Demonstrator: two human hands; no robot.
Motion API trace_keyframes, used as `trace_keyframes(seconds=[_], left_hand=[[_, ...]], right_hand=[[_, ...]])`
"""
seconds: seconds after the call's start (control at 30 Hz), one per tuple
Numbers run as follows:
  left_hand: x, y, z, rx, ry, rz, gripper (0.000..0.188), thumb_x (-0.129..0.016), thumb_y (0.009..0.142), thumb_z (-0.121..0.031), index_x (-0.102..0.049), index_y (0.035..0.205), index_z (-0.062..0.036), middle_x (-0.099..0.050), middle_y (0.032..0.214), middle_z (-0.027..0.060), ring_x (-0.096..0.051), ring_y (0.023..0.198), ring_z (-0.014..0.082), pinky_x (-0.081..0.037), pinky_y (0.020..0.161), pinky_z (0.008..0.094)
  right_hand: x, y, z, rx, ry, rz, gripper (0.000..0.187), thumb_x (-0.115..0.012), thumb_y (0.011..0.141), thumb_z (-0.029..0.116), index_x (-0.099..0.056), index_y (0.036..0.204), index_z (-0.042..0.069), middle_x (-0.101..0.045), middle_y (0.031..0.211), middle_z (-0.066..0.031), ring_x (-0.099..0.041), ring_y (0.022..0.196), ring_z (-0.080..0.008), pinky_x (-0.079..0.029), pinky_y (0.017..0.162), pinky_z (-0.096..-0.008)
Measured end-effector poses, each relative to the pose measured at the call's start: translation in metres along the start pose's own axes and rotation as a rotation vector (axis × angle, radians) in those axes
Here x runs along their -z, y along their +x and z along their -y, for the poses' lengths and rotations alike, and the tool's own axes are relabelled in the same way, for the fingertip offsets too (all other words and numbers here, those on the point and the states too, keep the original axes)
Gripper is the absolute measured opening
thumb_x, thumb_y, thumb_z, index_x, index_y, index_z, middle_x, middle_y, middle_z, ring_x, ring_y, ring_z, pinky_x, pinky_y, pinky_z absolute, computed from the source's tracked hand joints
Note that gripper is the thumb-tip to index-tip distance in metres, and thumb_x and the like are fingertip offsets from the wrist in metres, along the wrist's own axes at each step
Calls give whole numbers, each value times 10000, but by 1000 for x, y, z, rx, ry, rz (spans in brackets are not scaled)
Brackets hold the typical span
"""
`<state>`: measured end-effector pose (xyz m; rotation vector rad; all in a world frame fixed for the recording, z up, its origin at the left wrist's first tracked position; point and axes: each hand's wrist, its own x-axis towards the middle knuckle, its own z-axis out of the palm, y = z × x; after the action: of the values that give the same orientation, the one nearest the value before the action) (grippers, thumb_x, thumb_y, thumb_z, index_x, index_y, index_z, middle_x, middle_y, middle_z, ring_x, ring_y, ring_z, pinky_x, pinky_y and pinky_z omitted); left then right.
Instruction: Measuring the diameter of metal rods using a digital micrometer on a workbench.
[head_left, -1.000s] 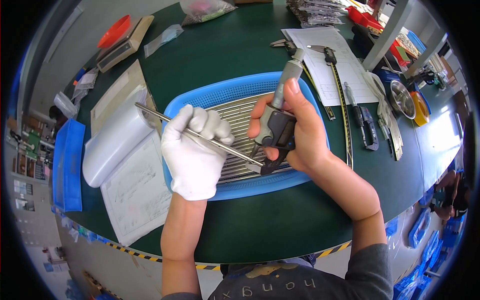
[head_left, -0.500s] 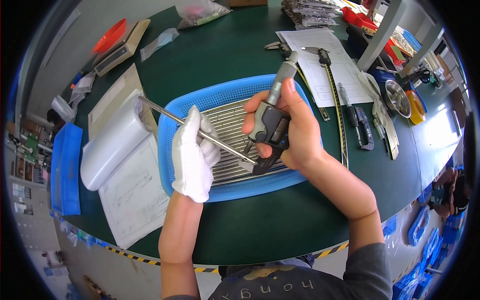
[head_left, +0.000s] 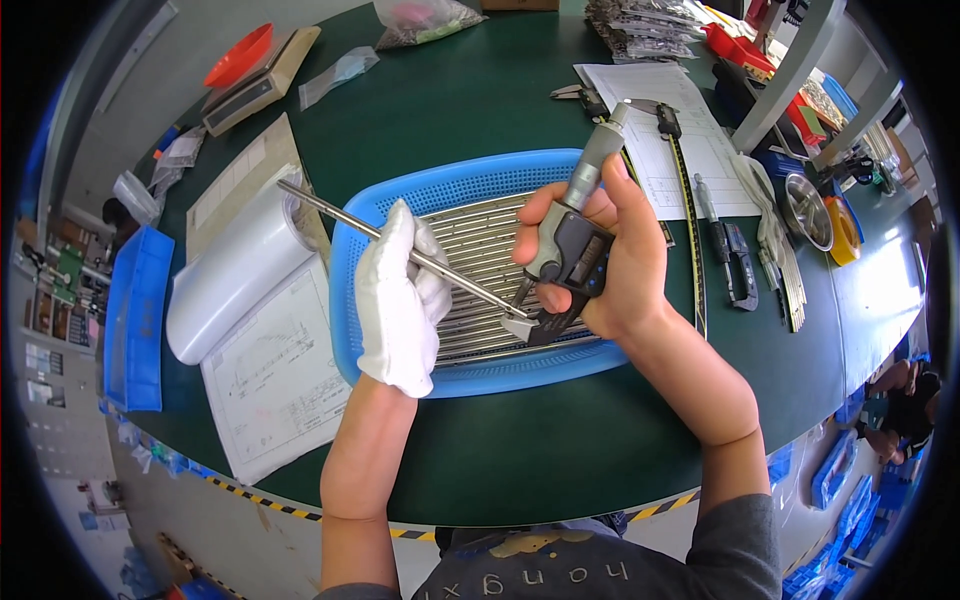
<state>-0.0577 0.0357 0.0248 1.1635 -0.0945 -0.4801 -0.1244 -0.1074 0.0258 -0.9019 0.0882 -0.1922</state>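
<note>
My left hand, in a white glove, is closed round a slim metal rod that slants down to the right. My bare right hand grips a digital micrometer with a grey thimble and dark frame. The rod's lower right end sits at the micrometer's jaws; whether both faces touch it I cannot tell. Below both hands stands a blue perforated basket, where several similar metal rods lie side by side.
Rolled plastic film and a drawing sheet lie left, near a blue tray. A scale stands far left. Calipers, a second micrometer, a glove and a metal bowl are at right.
The view has shifted slightly, so the table's things sit a little further right. Both hands keep their grips, with the rod's end still at the micrometer's jaws.
</note>
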Motion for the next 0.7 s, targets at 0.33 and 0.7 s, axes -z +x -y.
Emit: trace_keyframes(seconds=[0.33, 0.7], left_hand=[[1, 4, -2, -70, -19, -14, 300, -376, 908, -285, -473, 714, -78, -467, 566, 28, -372, 410, 64, -271, 355, 174], [15, 9, -7, 75, -266, 143, 264, -368, 911, -267, -449, 703, -127, -488, 580, 46, -408, 404, 118, -339, 364, 206]], right_hand=[[0, -1, 3, -37, -90, -45, 627, -299, 844, 584, -532, 791, 5, -574, 642, -111, -458, 394, -139, -379, 379, -232], [0, 0, 1, -1, -95, -48, 643, -155, 893, 508, -537, 844, -7, -567, 646, -138, -445, 394, -144, -373, 347, -224]])
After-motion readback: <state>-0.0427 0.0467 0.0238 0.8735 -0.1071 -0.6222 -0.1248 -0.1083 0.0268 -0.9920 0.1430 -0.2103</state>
